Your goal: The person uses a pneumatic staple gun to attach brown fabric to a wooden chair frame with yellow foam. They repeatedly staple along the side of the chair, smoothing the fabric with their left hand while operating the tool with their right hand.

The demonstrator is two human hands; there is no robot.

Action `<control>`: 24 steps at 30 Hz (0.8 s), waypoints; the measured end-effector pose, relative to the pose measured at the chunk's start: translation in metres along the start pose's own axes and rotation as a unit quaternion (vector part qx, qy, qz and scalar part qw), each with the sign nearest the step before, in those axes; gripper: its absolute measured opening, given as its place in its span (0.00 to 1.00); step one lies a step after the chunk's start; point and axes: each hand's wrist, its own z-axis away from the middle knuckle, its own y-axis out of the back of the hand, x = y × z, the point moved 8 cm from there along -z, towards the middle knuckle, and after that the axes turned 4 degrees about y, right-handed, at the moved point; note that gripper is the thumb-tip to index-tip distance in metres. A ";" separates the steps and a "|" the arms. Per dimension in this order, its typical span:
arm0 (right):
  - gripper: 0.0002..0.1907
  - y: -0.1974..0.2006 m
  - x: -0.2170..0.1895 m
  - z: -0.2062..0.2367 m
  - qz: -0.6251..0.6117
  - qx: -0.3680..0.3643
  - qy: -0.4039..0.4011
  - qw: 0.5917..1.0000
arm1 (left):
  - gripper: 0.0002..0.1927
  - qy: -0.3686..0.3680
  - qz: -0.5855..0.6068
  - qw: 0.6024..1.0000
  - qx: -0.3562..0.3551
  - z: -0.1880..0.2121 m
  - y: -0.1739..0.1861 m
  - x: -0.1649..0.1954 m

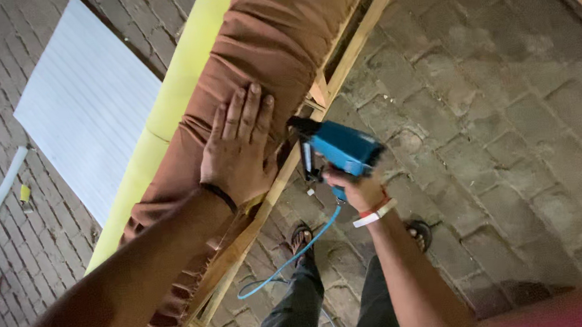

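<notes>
Left hand flat on brown fabric, fingers spread, right hand clamped around blue staple gun

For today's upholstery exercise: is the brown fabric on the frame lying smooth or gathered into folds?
Gathered. The brown fabric shows pleats across the wooden frame; the left hand presses flat on it, and the right hand holds a blue staple gun beside it.
</notes>
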 end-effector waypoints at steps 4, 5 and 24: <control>0.16 -0.009 0.001 0.009 0.027 -0.005 0.005 1.000 | 0.49 0.028 -0.003 0.998 -0.054 -0.001 -0.006 -0.001; 0.16 -0.011 0.005 0.012 -0.030 0.000 -0.012 0.999 | 0.50 0.028 0.002 0.998 -0.061 -0.001 -0.006 -0.001; 0.07 -0.068 0.067 0.110 -0.119 0.219 -0.125 0.960 | 0.37 -0.001 0.389 0.919 0.058 0.042 0.013 -0.063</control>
